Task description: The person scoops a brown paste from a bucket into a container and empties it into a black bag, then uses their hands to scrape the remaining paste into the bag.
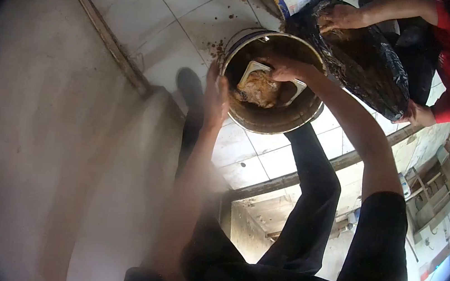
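"Where is the pale-edged container (249, 71) to be found?"

"Inside the bucket (277, 125), directly beneath the right hand (285, 69) and on the wearer's side of it. Its upper edge is grasped by that hand. The long axis seems to be laid crosswise, though much is covered by the fingers, so this is only judged."

"And the left hand (217, 100)?"

"It is placed against the bucket's outer side, farther from the container; whether the rim is gripped or merely steadied cannot be told."

"How does the container look?"

"Tilted, its pale rim smeared, with a glossy, lumpy brown mass (260, 90) held in it."
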The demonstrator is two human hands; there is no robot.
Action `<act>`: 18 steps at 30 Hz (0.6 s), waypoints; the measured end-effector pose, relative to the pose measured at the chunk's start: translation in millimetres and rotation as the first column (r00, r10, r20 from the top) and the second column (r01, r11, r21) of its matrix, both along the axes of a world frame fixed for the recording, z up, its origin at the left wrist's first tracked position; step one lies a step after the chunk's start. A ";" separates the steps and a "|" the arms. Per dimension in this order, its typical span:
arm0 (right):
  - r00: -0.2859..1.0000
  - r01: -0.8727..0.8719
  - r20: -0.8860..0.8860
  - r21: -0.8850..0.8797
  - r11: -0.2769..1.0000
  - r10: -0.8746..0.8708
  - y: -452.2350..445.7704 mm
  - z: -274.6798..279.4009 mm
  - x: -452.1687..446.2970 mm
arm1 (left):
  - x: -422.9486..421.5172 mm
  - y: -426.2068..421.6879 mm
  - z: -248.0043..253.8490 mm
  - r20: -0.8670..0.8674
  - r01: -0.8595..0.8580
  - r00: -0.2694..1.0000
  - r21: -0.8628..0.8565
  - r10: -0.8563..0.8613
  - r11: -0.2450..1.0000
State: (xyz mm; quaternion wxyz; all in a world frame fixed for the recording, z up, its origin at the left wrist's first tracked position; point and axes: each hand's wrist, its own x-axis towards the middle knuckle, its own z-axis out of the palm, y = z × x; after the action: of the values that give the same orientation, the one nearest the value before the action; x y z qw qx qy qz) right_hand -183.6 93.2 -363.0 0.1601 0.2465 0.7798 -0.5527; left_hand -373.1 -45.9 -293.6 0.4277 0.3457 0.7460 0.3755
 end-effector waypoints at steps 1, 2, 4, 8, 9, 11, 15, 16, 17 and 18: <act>0.986 0.167 -0.005 -0.083 0.983 -0.168 -5.0 7.5 7.4 | -1.7 -1.4 6.9 -0.025 -0.015 1.000 0.008 0.015 1.000; 0.984 0.177 -0.015 -0.081 0.981 -0.178 -8.2 17.0 15.3 | -12.9 -11.7 6.5 -0.097 -0.001 0.995 0.052 0.006 0.999; 0.915 0.395 0.155 -0.154 0.906 -0.373 -12.8 34.1 33.3 | -24.5 -21.6 13.1 -0.251 0.004 0.968 0.116 0.025 0.993; 0.802 0.576 -0.030 -0.226 0.785 -0.597 -28.8 78.3 63.1 | -5.1 -29.7 51.9 -0.093 -0.184 0.977 0.106 0.194 0.977; 0.795 0.585 -0.036 -0.219 0.781 -0.605 -38.1 81.1 75.4 | 2.4 -29.3 58.6 -0.091 -0.174 0.979 0.115 0.185 0.978; 0.607 0.765 0.120 -0.353 0.538 -0.785 -54.8 95.5 103.4 | 17.4 -36.7 58.5 0.153 -0.135 0.981 0.093 0.120 0.986; 0.261 0.952 0.374 -0.254 0.172 -0.890 -82.6 135.4 150.7 | 65.0 -40.9 72.2 0.480 -0.091 0.841 -0.333 0.251 0.939; 0.151 0.949 0.315 -0.312 0.048 -0.937 -99.2 121.7 165.1 | 80.4 -53.5 68.2 0.485 -0.079 0.842 -0.319 0.234 0.944; 0.033 0.924 0.262 -0.377 -0.071 -0.964 -111.8 112.3 177.6 | 96.2 -74.8 53.2 0.493 -0.001 0.857 -0.283 0.147 0.959; -0.029 0.929 0.300 -0.345 -0.137 -0.953 -107.2 138.2 180.7 | 107.8 -75.4 56.7 0.486 0.070 0.870 -0.288 0.083 0.955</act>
State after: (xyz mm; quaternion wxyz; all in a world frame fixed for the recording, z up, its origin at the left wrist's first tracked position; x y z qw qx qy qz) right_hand -2.8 -14.0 -224.8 -0.2541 0.6686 0.2103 -0.6665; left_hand -265.3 -121.3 -236.9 0.6493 0.1677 0.6610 0.3367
